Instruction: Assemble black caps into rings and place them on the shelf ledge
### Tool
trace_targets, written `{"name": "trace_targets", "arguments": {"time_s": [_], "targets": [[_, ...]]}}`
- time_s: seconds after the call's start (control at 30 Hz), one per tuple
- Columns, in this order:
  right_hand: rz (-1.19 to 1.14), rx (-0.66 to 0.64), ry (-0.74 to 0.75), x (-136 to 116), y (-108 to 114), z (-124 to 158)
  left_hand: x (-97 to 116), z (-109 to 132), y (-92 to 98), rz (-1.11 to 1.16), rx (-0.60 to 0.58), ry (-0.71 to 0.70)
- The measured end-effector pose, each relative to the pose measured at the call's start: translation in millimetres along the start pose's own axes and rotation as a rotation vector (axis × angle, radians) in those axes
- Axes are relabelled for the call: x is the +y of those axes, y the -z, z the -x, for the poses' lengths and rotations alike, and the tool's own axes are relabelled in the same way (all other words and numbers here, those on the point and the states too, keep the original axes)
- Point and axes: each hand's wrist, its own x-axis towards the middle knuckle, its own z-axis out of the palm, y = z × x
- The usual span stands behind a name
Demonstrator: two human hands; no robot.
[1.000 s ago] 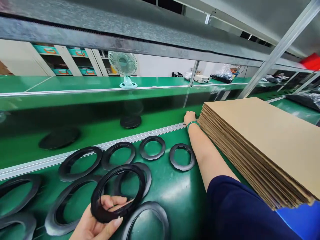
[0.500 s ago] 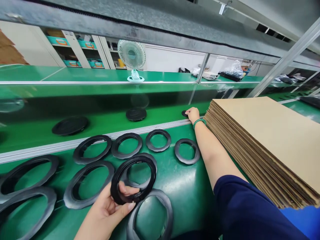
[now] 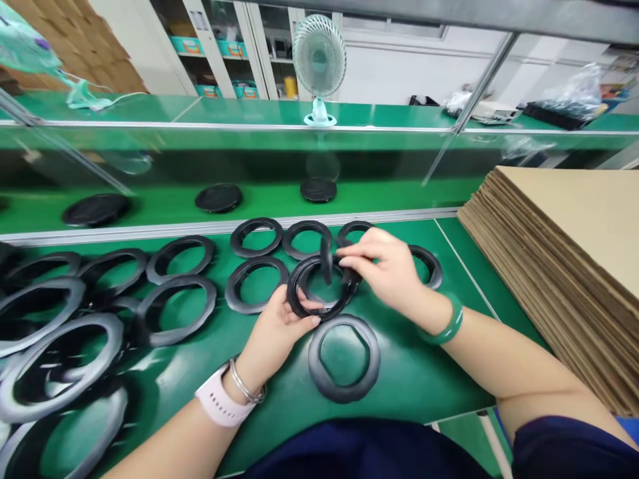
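Note:
My left hand [image 3: 277,332] holds a black rubber ring [image 3: 299,294] from below, low over the green belt [image 3: 279,379]. My right hand [image 3: 383,265] grips the same ring at its upper right with thumb and fingers. A thin dark strip [image 3: 326,261] stands up across the ring's top edge, and part of the ring is hidden by my fingers. Directly below my hands lies a larger black ring [image 3: 313,362]. Several similar rings [image 3: 257,285] lie flat around them on the belt.
A stack of corrugated cardboard sheets [image 3: 564,266] stands to the right of the belt. Past a metal rail [image 3: 249,226], black discs [image 3: 218,197] lie on a second green belt. A white desk fan [image 3: 319,56] stands on the far bench, before white cabinets.
My right hand has come back from the far belt beside the cardboard and now grips the ring held by my left hand. The view has tilted down and both hands are closer together.

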Motion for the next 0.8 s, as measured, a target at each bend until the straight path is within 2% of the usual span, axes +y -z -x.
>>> {"name": "trace_targets", "arguments": {"time_s": [0.07, 0.13, 0.27, 0.63, 0.8], "targets": [[0.008, -0.045, 0.094, -10, -18, 16, -2, 0, -1.9, 0.043, 0.016, -0.019], [0.069, -0.054, 0.213, -6, -29, 25, -3, 0, -3.9, 0.069, 0.037, -0.034], [0.159, -0.05, 0.408, 9, -35, 33, -5, 0, -7.1, 0.081, 0.05, -0.045], [0.212, -0.127, 0.496, 6, -27, 38, -7, 4, -13.2, -0.022, 0.068, -0.051], [0.32, -0.146, 0.528, 10, -26, 36, -5, 4, -13.9, 0.039, 0.017, -0.069]]}}
